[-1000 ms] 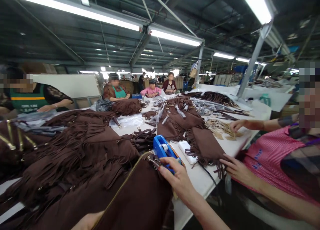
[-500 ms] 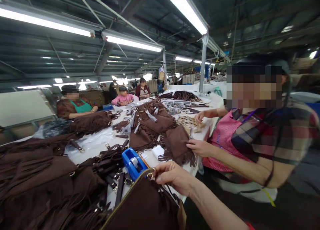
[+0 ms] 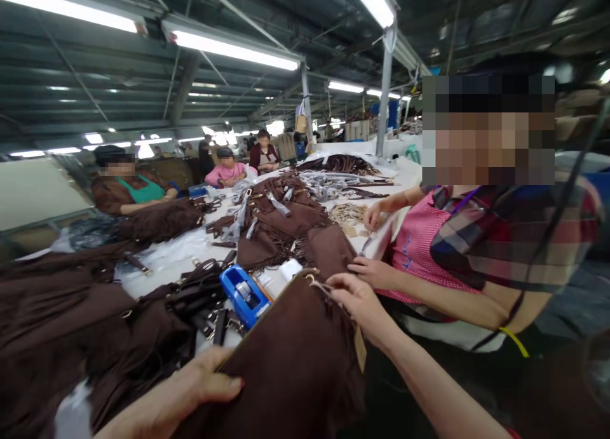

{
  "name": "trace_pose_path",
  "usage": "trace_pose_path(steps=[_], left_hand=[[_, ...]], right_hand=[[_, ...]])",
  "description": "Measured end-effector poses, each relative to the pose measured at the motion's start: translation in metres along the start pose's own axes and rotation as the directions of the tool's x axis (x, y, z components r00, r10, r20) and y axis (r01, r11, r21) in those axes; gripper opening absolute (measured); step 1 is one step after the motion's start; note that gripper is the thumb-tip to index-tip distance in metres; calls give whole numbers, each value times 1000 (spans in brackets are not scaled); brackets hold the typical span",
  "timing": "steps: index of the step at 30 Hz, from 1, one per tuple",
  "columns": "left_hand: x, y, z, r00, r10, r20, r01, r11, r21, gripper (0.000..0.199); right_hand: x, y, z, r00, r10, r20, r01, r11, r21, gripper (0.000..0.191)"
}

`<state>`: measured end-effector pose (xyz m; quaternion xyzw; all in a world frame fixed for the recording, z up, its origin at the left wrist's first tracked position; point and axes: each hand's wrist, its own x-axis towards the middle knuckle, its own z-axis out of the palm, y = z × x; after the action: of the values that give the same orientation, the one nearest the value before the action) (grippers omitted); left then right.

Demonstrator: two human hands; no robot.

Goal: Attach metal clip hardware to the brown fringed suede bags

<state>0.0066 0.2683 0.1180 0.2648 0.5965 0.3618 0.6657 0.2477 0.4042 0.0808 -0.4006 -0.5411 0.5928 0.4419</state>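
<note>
head view: the step in hand looks like handling the brown bag [image 3: 286, 350] at its corner ring [image 3: 311, 279], and the next move seems to call for a steady left hold while the right works there. the left hand [image 3: 195, 388] grips the upper edge, thumb in front, other fingers hidden; the right hand [image 3: 357, 302] has its fingers pinched together on the ring corner. the bag tilts at the desk's [image 3: 403, 178] near side, beside the blue tape dispenser [image 3: 243, 294].
</note>
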Motion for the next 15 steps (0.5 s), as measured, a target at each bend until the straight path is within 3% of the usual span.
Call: trace_pose_path(steps=[2,4,6,9,11,15], left_hand=[[9,11,7,999,37,3,-37,998,-45,41],[19,25,15,992,125,-5,-125,986,-108,42],[29,41,24,971,194,-137,-217,959,-183,38],[41,62,37,907,222,-358,-322,914,-248,33],[49,72,42,878,229,-420,-361,892,-270,30],[63,82,42,847,205,-490,-397,857,-327,25]], right_hand=[[-10,0,-1,960,-221,-171,196,969,-152,26],[-30,5,4,849,-482,-218,399,854,-335,21],[-55,17,16,732,-670,-124,570,702,-427,18],[-87,44,46,636,-767,91,731,559,-391,28],[-95,61,65,615,-776,141,758,533,-375,33],[-86,73,87,676,-735,-52,661,637,-396,36]])
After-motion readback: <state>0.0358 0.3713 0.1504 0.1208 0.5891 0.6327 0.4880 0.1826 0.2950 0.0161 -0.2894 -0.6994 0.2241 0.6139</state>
